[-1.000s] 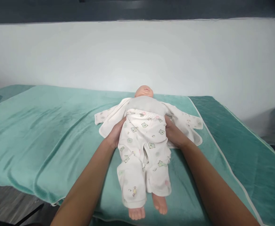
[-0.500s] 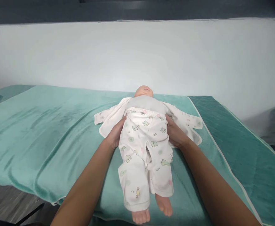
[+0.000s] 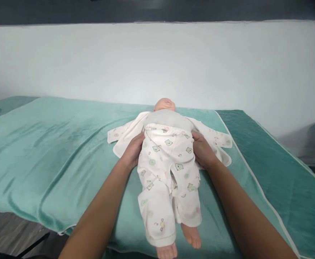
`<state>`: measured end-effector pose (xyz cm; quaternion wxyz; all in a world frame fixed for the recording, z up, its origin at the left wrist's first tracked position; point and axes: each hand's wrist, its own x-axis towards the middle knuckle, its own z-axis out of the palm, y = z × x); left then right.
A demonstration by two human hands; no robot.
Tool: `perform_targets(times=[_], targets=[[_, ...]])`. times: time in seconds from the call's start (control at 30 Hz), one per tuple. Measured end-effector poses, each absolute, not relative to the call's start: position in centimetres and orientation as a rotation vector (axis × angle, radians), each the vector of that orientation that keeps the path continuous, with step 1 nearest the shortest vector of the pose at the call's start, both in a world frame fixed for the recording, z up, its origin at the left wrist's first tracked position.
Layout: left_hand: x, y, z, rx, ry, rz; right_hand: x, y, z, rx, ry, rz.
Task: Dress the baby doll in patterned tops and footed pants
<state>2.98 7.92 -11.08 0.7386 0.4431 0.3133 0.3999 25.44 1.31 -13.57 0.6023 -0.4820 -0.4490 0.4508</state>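
A: Doll [image 3: 168, 118], where?
B: On its back, green blanket [image 3: 52, 154] under it, white wall [image 3: 157, 61] beyond its head
A: Pants [image 3: 160, 158]?
B: On the doll, middle down to ankles, printed
A: Hands?
B: Left hand [image 3: 131, 151] touching one side of doll's hips, right hand [image 3: 204, 151] the other
A: Fingers?
B: Mostly hidden at doll's sides, can't tell if pinching cloth or pressed together
A: White top [image 3: 123, 136]?
B: Spread open either side of doll's torso
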Motion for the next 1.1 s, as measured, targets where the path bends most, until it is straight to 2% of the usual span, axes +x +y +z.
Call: perform_targets(times=[1.1], targets=[[2.6,8.8,-12.9,1.09,0.776,0.974,26.6,1.8,-14.1,-1.122,-0.934,1.089]])
